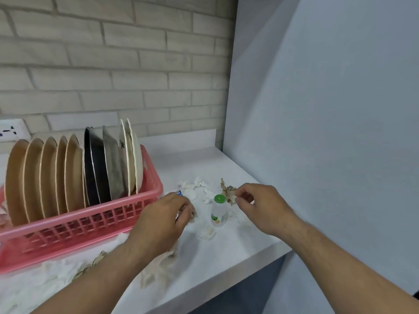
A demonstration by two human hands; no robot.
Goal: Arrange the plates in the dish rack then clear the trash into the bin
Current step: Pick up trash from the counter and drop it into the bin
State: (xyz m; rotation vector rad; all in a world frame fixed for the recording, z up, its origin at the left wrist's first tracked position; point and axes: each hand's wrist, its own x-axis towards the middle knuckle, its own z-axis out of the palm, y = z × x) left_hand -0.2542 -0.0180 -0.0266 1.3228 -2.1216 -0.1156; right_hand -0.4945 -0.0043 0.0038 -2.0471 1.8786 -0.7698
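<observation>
- Dish rack [74, 225]: pink plastic, lattice-walled, set on the white counter [226, 264] at the left, against the pale brick wall [113, 53].
- Plates [68, 175]: stood upright on edge in the rack in a single row. Five tan plates are counted at the left, then a dark plate with a pale rim, a grey plate, and cream plates at the right end.
- Bottle [218, 210]: small, clear plastic, green cap, stood upright on the counter between the two hands. A green-and-white label is seen near its base; the writing is too blurred to be read.
- White paper scraps [197, 189]: crumpled, scattered on the counter behind and around the bottle, with more along the front edge near the rack.
- Brown paper scrap [226, 191]: crumpled, lying just behind the bottle, near the fingertips of the right hand.
- Left hand [163, 220]: held low over the counter beside the rack's right end, fingers curled closed around crumpled paper; a small blue-and-white item shows at the knuckles, unidentified.
- Right hand [260, 207]: held above the counter right of the bottle, thumb and forefinger pinched together; whether anything is held cannot be told.
- Wall socket [11, 130]: white, at far left behind the rack.
</observation>
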